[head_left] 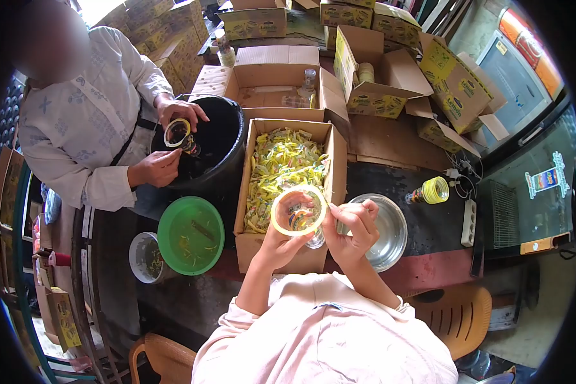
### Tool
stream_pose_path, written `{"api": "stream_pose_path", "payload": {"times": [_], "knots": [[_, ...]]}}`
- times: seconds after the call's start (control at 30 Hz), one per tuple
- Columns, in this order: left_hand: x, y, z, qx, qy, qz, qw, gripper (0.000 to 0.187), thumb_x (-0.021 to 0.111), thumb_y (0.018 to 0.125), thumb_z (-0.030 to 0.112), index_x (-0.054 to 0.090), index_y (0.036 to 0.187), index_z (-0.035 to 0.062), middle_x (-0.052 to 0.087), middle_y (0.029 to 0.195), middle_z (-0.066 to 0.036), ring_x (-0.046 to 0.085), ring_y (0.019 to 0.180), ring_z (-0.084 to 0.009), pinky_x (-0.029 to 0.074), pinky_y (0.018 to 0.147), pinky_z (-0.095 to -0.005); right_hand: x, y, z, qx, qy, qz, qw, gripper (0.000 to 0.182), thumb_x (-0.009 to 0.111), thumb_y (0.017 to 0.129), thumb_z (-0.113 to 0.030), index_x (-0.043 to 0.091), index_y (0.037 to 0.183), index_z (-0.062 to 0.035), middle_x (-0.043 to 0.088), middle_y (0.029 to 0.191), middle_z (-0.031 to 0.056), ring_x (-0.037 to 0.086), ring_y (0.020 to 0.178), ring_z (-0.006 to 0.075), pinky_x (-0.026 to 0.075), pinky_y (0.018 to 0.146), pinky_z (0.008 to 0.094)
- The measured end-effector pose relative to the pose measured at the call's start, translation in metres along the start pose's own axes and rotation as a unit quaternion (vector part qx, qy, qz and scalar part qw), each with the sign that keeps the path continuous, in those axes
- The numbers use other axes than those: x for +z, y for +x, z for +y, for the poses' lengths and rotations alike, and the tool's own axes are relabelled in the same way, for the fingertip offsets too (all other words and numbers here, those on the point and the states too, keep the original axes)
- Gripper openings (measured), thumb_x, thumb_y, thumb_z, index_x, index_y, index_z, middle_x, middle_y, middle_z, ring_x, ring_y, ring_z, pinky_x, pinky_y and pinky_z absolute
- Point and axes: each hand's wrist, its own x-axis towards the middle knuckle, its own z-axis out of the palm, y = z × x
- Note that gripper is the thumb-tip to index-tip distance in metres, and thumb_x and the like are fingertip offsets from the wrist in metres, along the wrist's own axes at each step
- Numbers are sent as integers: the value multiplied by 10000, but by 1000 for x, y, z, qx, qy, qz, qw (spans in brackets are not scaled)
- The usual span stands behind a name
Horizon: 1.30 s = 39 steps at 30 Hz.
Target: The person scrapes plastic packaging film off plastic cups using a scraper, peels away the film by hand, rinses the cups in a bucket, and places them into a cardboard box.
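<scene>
My left hand (278,247) is wrapped round a clear plastic jar (299,234) with a yellow rim, tilted so that its round mouth faces me. My right hand (354,232) is closed in a pinch at the right edge of that rim; what lies between the fingertips is too small to make out. Below the jar stands an open cardboard box (340,153) full of small yellow-wrapped pieces (285,160). Just beyond my right hand is a round metal bowl (390,240).
Across the table a co-worker (86,121) holds a similar jar (178,133) over a black bucket (237,137). A green basin (192,264) and a white bucket (138,265) stand left. Another jar (432,191) and a power strip (469,223) lie right; open cartons (262,59) stand behind.
</scene>
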Motion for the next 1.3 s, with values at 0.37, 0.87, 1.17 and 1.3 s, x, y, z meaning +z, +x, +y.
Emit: {"api": "stream_pose_path", "payload": {"times": [0.37, 0.87, 1.17, 1.3], "knots": [[-3, 1, 2, -20, -32, 33, 999, 561, 630, 810, 97, 345, 1280, -16, 429, 1228, -118, 410, 1173, -202, 336, 985, -332, -3, 3, 1, 8, 24, -19, 1000, 191, 721, 656, -1, 629, 776, -119, 575, 671, -11, 543, 609, 122, 338, 669, 294], [-39, -3, 8, -42, -36, 105, 993, 561, 586, 776, 91, 361, 1278, -20, 450, 1214, -113, 443, 1128, -202, 342, 984, -343, 47, -48, 89, 90, -142, -370, 914, 84, 654, 692, -20, 663, 770, -52, 647, 705, 74, 629, 706, 169, 438, 613, 302], [-39, 10, 6, -24, 1, 107, 994, 666, 750, 667, 39, 405, 1237, 32, 481, 1145, -79, 484, 1060, -159, 432, 884, -305, 33, 6, 46, 186, 50, -151, 970, 103, 691, 688, -3, 641, 760, -56, 622, 680, 48, 599, 607, 158, 415, 626, 275], [-35, 12, 4, -1, 30, 110, 993, 708, 781, 637, 47, 385, 1225, 40, 473, 1143, -79, 499, 1044, -160, 438, 900, -313, 20, 22, 11, 121, 77, -115, 983, 143, 702, 699, -38, 648, 798, -125, 618, 678, -5, 576, 614, 139, 347, 665, 282]]}}
